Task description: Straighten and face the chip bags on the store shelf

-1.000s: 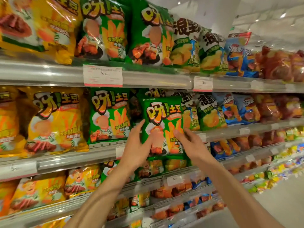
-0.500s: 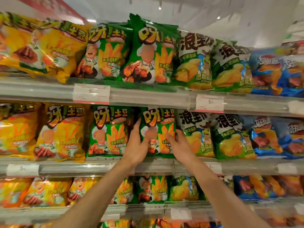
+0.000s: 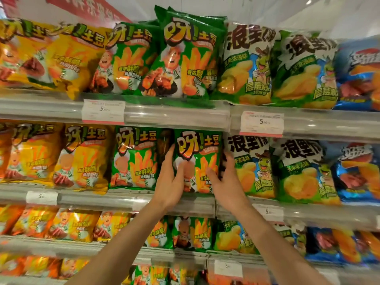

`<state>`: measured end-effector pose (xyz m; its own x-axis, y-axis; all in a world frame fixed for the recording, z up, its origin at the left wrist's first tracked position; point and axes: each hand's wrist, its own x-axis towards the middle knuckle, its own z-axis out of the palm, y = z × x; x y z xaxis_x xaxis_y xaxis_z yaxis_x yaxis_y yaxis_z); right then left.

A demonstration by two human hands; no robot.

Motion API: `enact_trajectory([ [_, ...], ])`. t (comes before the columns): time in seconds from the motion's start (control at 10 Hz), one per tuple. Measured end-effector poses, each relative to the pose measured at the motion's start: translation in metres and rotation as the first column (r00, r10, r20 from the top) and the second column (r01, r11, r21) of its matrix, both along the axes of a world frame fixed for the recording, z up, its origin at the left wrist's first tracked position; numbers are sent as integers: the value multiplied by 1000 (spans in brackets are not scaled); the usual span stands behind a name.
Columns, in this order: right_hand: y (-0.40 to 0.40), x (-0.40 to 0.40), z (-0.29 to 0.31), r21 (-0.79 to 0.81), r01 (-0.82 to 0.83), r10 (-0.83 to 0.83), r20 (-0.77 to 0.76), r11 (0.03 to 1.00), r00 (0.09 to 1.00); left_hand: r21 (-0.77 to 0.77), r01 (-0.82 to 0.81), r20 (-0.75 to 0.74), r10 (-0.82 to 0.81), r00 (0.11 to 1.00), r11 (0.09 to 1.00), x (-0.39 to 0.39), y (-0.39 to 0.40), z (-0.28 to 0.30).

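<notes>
**Currently on second shelf: green chip bag held between two hands**

- Green chip bag (image 3: 198,159): upright, face forward, on the second shelf (image 3: 115,199) from the top. Flanked by a matching green bag (image 3: 133,159) to the left, with a dark gap between, and a white-and-green bag (image 3: 251,167) just beside it to the right.
- Left hand (image 3: 170,182): clasping the bag's left edge; fingers reaching up along the side into the dark gap, thumb laid across the bag's front.
- Right hand (image 3: 224,182): clasping the bag's right edge; thumb on the front, fingers tucked between this bag and the white-and-green one. Fingertips hidden behind the bag, so depth of hold unclear.
- Both forearms bare, rising from the bottom of the view.
- Same shelf, further left: yellow bags (image 3: 82,159). Further right: a second white-and-green bag (image 3: 302,171), then blue bags (image 3: 357,173).
- Top shelf (image 3: 174,116): yellow, green, white-and-green and blue bags in the same order; one green bag (image 3: 187,54) standing taller than, and overlapping, its left neighbour.
- Price tags (image 3: 103,111) clipped to the shelf fronts, one (image 3: 261,124) above the right hand.
- Lower shelves: more bags in the same colours, blurred.
- Red sign (image 3: 86,7) at upper left, blurred.
</notes>
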<state>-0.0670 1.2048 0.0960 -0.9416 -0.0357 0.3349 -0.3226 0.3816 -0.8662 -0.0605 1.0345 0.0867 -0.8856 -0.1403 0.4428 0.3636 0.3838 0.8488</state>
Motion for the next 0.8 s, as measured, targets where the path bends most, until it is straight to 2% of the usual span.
enact_trajectory([
  [0.1, 0, 7, 12, 234, 29, 5, -142, 972, 990, 38, -1, 5, 1, 1000, 999, -13, 0, 7],
  [0.2, -4, 6, 16, 376, 73, -15, -156, 924, 988, 110, 0, 10, -1, 1000, 994, -28, -1, 11],
  [0.3, -7, 8, 12, 388, 68, 4, -181, 919, 984, 81, -19, -53, 23, 998, 996, -27, 0, 4],
  [0.4, -10, 9, 10, 376, 77, -6, -186, 923, 983, 90, -51, -41, 54, 998, 995, -28, 0, -3],
  [0.5, -12, 9, 10, 375, 85, -21, -172, 923, 985, 17, -116, -54, 117, 992, 993, -30, 1, -1],
  [0.7, -11, 8, 13, 367, 121, -57, -180, 922, 982, -88, -109, -113, 99, 989, 990, -21, -6, 10],
  [0.8, -4, 12, 11, 351, 202, -116, -252, 914, 961, -163, -80, -217, 43, 975, 983, -8, -19, 17],
])
